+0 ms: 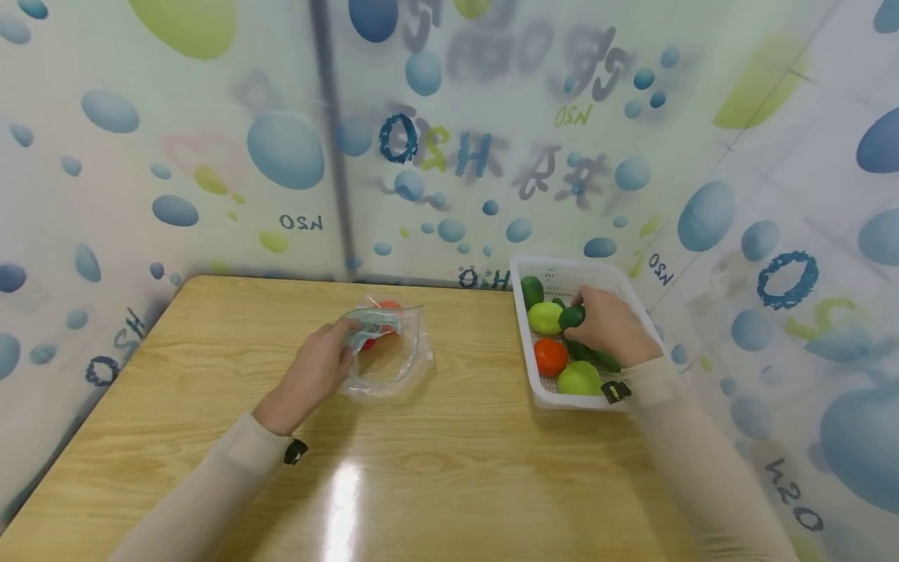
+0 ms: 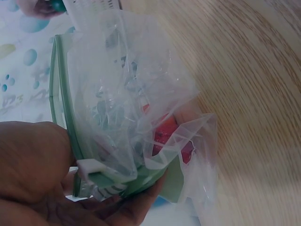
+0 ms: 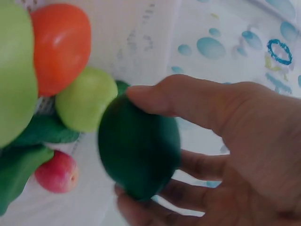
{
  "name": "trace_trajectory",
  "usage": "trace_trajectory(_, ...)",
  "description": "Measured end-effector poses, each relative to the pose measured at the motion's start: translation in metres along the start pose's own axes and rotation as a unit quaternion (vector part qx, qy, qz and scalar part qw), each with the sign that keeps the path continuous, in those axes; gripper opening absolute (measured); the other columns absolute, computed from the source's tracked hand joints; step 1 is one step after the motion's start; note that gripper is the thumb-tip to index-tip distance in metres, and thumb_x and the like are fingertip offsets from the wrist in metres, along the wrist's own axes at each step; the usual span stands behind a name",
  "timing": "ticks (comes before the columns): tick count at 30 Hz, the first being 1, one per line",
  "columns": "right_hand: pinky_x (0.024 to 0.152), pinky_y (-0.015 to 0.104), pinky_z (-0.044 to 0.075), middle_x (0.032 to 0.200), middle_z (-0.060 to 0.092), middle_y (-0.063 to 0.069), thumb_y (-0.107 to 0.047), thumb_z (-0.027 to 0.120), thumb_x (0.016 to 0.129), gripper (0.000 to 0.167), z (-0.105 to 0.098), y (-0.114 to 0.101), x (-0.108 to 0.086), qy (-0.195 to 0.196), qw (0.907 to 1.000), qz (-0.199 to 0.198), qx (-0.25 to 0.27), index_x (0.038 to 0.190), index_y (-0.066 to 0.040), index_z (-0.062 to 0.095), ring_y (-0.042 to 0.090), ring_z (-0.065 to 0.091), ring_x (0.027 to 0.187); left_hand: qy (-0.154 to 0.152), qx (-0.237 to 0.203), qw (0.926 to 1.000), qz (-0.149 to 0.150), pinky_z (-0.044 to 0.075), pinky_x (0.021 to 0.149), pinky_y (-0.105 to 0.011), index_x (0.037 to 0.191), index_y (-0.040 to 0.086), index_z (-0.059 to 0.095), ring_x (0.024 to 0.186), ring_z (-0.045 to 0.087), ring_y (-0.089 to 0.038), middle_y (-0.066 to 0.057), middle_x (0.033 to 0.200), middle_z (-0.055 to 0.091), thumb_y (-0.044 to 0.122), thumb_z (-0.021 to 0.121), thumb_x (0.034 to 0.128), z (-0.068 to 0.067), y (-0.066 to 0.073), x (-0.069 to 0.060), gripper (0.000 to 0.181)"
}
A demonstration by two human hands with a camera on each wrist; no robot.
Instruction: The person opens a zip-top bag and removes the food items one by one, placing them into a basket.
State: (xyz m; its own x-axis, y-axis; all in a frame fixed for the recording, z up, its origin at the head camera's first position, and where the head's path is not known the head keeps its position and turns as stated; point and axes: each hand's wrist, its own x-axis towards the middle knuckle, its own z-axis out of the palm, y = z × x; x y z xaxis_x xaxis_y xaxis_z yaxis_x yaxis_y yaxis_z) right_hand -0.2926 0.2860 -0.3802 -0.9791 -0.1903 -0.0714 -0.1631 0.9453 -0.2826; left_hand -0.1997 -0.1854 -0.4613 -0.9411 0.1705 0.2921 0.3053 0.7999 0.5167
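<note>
My left hand [image 1: 319, 371] grips a clear zip bag [image 1: 396, 375] by its green-edged top, above the left part of the table. Inside the bag are red pieces [image 2: 165, 134], partly hidden by creased plastic. My right hand [image 1: 611, 324] holds a dark green oval fruit [image 3: 138, 146] between thumb and fingers, over the white basket [image 1: 523, 312]. In the right wrist view the fruit is seen from its side, tapering at the bottom. Beneath and beside it in the basket are a yellow-green fruit [image 1: 545, 318], an orange-red fruit [image 1: 551, 357] and a green apple [image 1: 579, 378].
A small red fruit [image 3: 57, 172] and long dark green vegetables [image 3: 21, 174] also lie in the basket. The basket stands at the table's right back, close to the patterned wall covering [image 1: 449, 179]. Bare wood table [image 1: 456, 453] stretches between the bag and basket.
</note>
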Motion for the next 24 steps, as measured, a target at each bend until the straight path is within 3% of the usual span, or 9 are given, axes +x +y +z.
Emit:
trace_trajectory(7, 0.09, 0.051, 0.061, 0.112, 0.074, 0.024, -0.016, 0.093, 0.093, 0.049, -0.011, 0.022, -0.011, -0.063, 0.9969, 0.03, -0.037, 0.128, 0.009, 0.069, 0.037, 0.066, 0.096, 0.003, 0.003, 1.0, -0.003, 0.064, 0.071, -0.049, 0.142, -0.01, 0.068, 0.091, 0.075, -0.039, -0.037, 0.117, 0.077, -0.013, 0.07, 0.1035, -0.002, -0.001, -0.001, 0.039)
trace_trajectory(18, 0.076, 0.038, 0.058, 0.097, 0.072, 0.017, -0.005, 0.088, 0.085, 0.027, -0.009, 0.035, -0.025, -0.152, 0.9855, 0.046, -0.062, 0.106, 0.006, 0.074, 0.032, 0.065, 0.088, -0.007, 0.0, 0.9997, -0.023, 0.052, 0.063, -0.035, 0.143, -0.008, 0.069, 0.079, 0.063, -0.026, -0.031, 0.111, 0.077, -0.008, 0.069, 0.104, -0.001, -0.001, 0.001, 0.039)
trace_trajectory(24, 0.074, 0.035, 0.057, 0.094, 0.073, 0.015, -0.001, 0.085, 0.086, 0.022, -0.007, 0.036, -0.025, -0.17, 0.982, 0.039, -0.073, 0.104, 0.005, 0.076, 0.03, 0.065, 0.086, -0.008, 0.001, 0.9996, -0.026, 0.049, 0.063, -0.032, 0.145, -0.006, 0.069, 0.077, 0.06, -0.023, -0.024, 0.104, 0.075, -0.003, 0.072, 0.1054, -0.001, -0.001, 0.001, 0.04)
